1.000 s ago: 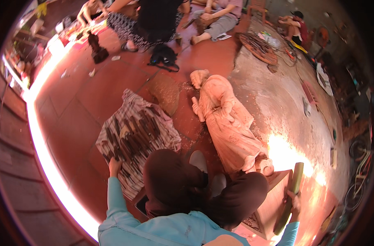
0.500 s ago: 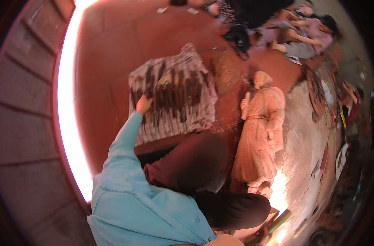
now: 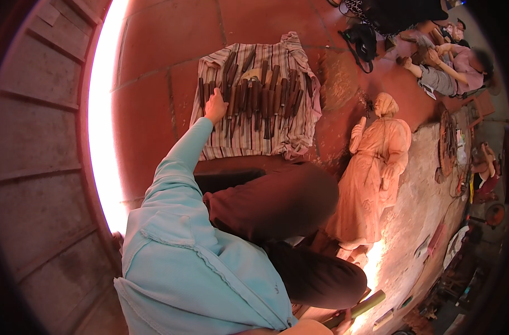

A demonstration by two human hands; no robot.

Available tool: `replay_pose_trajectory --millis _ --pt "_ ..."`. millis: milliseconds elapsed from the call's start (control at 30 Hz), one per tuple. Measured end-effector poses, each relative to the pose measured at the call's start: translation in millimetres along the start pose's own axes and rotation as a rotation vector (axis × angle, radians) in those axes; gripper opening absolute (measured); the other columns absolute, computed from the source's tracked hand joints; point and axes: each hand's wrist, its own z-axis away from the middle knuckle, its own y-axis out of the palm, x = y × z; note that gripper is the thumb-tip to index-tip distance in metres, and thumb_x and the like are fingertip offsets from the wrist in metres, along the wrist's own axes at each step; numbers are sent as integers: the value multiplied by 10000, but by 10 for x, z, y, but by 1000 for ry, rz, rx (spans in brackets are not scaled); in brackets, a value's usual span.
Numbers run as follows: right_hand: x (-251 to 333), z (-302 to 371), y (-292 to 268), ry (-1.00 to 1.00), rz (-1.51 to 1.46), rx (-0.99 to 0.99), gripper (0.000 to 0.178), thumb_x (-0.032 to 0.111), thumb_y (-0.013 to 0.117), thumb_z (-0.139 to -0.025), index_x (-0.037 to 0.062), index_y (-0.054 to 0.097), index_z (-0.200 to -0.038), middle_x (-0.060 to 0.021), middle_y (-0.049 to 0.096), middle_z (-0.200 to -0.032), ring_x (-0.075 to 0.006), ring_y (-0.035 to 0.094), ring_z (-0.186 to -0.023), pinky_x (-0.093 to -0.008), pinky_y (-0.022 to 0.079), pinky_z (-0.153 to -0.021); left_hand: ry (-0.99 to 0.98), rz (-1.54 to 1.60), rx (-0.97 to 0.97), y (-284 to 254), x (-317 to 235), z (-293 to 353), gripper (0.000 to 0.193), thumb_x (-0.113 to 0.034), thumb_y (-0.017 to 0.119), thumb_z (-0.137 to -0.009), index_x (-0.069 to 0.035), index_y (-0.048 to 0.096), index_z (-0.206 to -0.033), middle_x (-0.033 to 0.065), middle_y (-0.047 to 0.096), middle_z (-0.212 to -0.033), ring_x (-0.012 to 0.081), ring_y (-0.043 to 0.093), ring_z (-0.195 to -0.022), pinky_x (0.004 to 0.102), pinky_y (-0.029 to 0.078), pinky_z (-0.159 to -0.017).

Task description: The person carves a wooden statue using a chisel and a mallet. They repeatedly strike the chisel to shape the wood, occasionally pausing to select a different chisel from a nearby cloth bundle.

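Note:
Several chisels (image 3: 256, 99) with dark wooden handles lie in a row on a striped cloth (image 3: 232, 151) spread on the floor. My left hand (image 3: 214, 108) is over the left end of the row, its index finger stretched out and the thumb apart, touching or just above the handles. No tool is visibly lifted in it. At the lower edge, my right hand (image 3: 343, 324) shows only in part, its fingers around a green rod (image 3: 362, 308). A carved wooden figure of a robed person (image 3: 372, 167) lies to the right of my knees.
A black bag (image 3: 362, 44) rests on the red tiled floor (image 3: 148, 106) beyond the cloth. A seated person (image 3: 461, 70) is at the far right, with another person (image 3: 485, 167) below. Slatted panels (image 3: 36, 139) run along the left.
The view has shifted, so the cloth and figure appear farther up and right. My left hand stays at the chisels' left end, its index finger now reaching forward. The green rod is tilted flatter.

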Motion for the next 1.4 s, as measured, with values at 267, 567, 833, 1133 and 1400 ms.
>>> replay_pose_trajectory --millis 267,567,833,1133,1400 --pt "84 157 38 -6 21 -47 176 176 660 -811 58 563 -897 -22 518 -620 -137 492 -502 -265 435 -491 70 -246 160 -48 -58 241 325 -269 707 -834 -56 616 -1061 162 592 -1138 353 554 -1087 447 455 -914" --pt "34 43 -119 53 58 27 154 180 663 -805 79 547 -808 -19 510 -631 -126 480 -538 -256 401 -518 29 -318 422 28 -19 439 392 -281 759 -753 -8 655 -1014 202 661 -1064 395 620 -1035 464 508 -850" --pt "110 161 48 52 -34 -2 147 156 652 -799 74 548 -863 -25 531 -667 -121 480 -536 -256 403 -506 2 -262 536 132 119 295 336 -213 690 -793 63 630 -976 233 680 -978 372 677 -889 416 527 -813" --pt "57 91 -48 32 -73 78 263 170 653 -792 43 545 -995 -41 548 -717 -128 485 -563 -263 414 -512 -45 -24 555 -78 -18 373 387 -205 729 -838 33 567 -1097 160 682 -853 216 705 -701 357 560 -662" --pt "58 96 -48 11 -23 100 233 230 635 -832 46 560 -955 -22 532 -703 -112 475 -557 -233 353 -493 37 84 396 -189 -302 440 322 -263 731 -817 -10 572 -935 120 672 -778 240 692 -699 367 520 -702"
